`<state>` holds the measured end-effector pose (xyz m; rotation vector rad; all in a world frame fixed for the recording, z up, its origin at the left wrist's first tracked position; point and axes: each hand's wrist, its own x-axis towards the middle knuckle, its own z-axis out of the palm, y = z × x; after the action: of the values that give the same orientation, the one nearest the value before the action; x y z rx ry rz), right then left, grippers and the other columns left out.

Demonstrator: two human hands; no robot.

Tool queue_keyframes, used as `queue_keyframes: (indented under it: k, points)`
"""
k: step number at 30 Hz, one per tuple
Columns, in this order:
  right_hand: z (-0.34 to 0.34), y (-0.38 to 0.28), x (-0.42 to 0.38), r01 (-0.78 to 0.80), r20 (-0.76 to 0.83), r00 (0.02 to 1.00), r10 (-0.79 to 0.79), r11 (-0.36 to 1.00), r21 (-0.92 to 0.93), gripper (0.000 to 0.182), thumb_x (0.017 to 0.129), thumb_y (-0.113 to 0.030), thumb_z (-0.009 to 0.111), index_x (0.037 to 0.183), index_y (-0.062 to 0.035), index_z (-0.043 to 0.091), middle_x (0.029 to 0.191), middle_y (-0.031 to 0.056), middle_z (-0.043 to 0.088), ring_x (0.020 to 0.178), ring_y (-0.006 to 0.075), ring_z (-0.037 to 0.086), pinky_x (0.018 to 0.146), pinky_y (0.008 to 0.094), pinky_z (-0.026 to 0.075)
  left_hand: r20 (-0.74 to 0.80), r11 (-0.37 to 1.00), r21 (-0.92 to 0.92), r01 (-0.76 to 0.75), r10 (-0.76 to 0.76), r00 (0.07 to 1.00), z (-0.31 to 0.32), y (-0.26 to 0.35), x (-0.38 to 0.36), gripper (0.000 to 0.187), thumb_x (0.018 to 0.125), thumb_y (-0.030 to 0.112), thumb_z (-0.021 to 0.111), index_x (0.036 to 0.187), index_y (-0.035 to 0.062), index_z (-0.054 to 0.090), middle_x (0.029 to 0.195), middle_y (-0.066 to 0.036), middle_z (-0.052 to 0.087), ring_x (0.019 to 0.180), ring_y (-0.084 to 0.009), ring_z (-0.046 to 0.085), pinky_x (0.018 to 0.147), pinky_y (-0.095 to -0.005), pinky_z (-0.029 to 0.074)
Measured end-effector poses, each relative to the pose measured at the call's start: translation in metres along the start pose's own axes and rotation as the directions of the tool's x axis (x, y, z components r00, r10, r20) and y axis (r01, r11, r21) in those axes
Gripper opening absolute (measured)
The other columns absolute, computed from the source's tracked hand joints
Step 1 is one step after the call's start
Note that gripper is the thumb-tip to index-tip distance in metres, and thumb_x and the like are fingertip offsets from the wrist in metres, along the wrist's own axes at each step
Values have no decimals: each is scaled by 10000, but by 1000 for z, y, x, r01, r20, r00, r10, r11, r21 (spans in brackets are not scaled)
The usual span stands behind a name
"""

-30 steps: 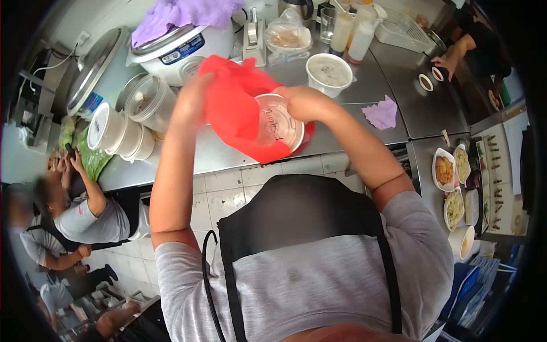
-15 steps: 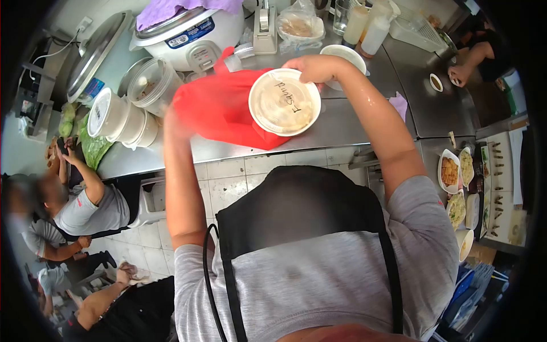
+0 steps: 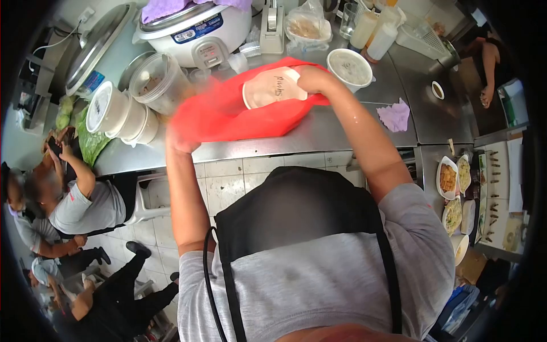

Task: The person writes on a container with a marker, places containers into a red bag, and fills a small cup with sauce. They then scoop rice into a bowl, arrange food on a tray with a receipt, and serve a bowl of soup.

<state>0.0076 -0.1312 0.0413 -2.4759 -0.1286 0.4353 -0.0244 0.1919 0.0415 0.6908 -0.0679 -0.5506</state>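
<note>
A red bag (image 3: 268,122) lies spread open above the steel counter. Inside its mouth sits a round lidded food tub (image 3: 273,88) with handwriting on its pale lid, tilted and partly covered by the red fabric. My right hand (image 3: 313,80) grips the tub at its right rim, fingers hidden in the bag. At the bag's left end my left hand (image 3: 182,141) is closed on the red material, which blurs and covers most of the fingers. Just right of my right hand stands another lidded white tub (image 3: 349,67).
Stacked white tubs (image 3: 122,114) and a clear container (image 3: 156,82) stand left, below a rice cooker (image 3: 196,34). Behind are a tape dispenser (image 3: 272,34) and sauce bottles (image 3: 380,41). A purple cloth (image 3: 394,115) lies right. Co-workers are at left and far right.
My right hand has moved the tub from in front of the red bag into its mouth. The bag now wraps around the tub, and the white tub behind shows more fully.
</note>
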Motion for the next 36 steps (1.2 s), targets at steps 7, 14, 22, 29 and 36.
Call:
queue_keyframes:
  k: [7, 14, 22, 29, 36]
  points:
    - [-27, 41, -20, -128, -5, 991, 133, 946, -296, 386, 651, -7, 419, 1024, -32, 518, 829, 167, 591, 724, 260, 576, 603, 313, 434, -212, 994, 16, 111, -105, 972, -2, -45, 40, 342, 843, 193, 390, 1120, -6, 424, 1065, -140, 516, 941, -238, 526, 820, -350, 438]
    - [-113, 98, -66, -280, -451, 836, 314, 949, 143, 336, 708, -211, 525, 964, 5, 547, 845, 194, 583, 707, 271, 587, 606, 342, 457, -312, 559, 827, 62, 365, 877, 42, -41, 25, 498, 803, 316, 495, 1172, 6, 368, 1137, -127, 453, 995, -220, 464, 809, -306, 387]
    - [-66, 207, -52, -87, -58, 947, 316, 426, 901, 409, 724, -149, 510, 1107, -37, 420, 836, 185, 579, 604, 278, 603, 506, 375, 513, 121, -388, 909, 153, 596, 794, 165, -71, -11, 750, 602, 289, 662, 1218, 33, 319, 1188, -261, 298, 1125, -386, 288, 937, -423, 239]
    - [-104, 165, -76, -94, -333, 829, 449, 700, 708, 377, 684, 6, 401, 1059, -5, 443, 700, 143, 577, 445, 188, 559, 331, 257, 431, -251, -34, 949, 314, 524, 814, 100, -68, -2, 619, 659, 1, 529, 1219, 6, 266, 1066, -211, 429, 985, -278, 453, 850, -321, 356]
    - [-164, 81, -107, 171, -431, 887, 166, 749, 640, 409, 681, 11, 415, 1089, -15, 439, 731, 112, 576, 476, 129, 545, 360, 223, 425, -212, 687, 692, -221, 486, 848, 60, -59, -4, 426, 673, -71, 394, 1094, -8, 372, 978, -111, 489, 883, -173, 489, 810, -277, 378]
